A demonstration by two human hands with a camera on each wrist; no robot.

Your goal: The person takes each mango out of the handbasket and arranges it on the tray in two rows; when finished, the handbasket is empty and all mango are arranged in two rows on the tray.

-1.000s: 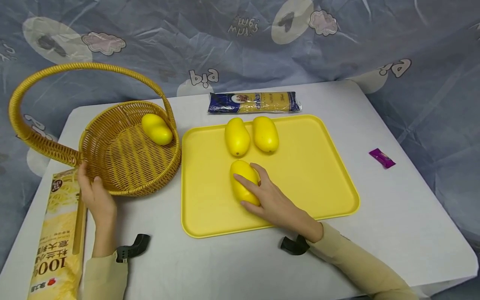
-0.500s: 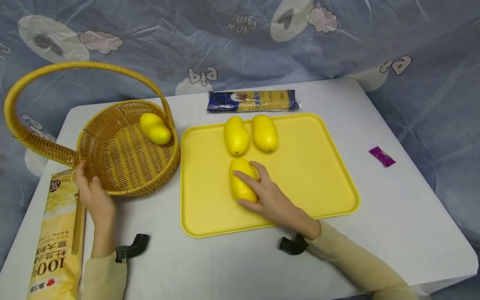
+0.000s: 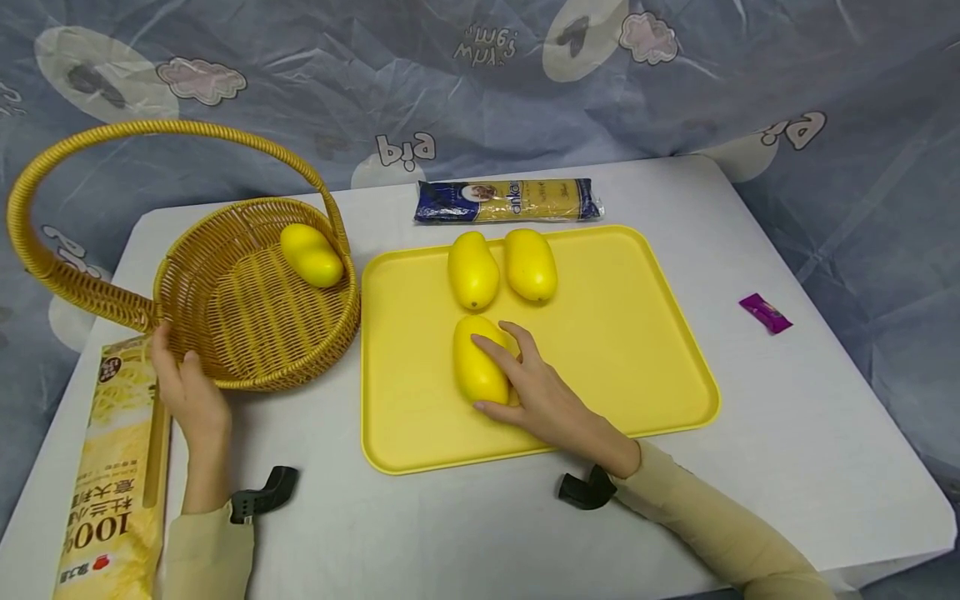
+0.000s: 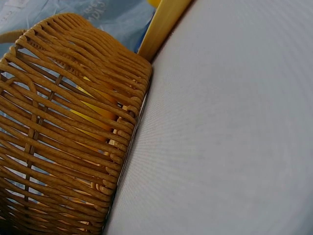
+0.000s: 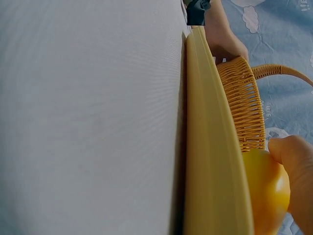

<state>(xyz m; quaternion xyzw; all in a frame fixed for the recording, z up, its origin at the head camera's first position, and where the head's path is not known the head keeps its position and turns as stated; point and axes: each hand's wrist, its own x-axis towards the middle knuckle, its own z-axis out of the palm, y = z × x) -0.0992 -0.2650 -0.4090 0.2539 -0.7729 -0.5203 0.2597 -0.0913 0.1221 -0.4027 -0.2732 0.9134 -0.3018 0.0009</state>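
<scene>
My right hand (image 3: 543, 392) lies over the near yellow mango (image 3: 476, 358) on the yellow tray (image 3: 645, 421), thumb at its near end and fingers over its right side. In the right wrist view, the thumb touches the mango (image 5: 266, 191) close beside the tray's wall. Two more mangoes, left (image 3: 474, 271) and right (image 3: 531, 267), lie side by side at the tray's back. At the left, my left hand (image 3: 193, 404) holds the wicker basket (image 3: 315, 362) by its rim near the handle. One mango (image 3: 311, 256) sits inside the basket, against its right wall.
A blue and yellow pasta packet (image 3: 508, 202) lies behind the tray. A long yellow noodle packet (image 3: 112, 475) lies at the left, partly under the left hand and basket. A small purple wrapped sweet (image 3: 765, 313) lies to the tray's right on the white table (image 3: 420, 542).
The near mango has shifted slightly left and turned a little under my right hand. My left hand stays at the basket rim, and the other things keep their places.
</scene>
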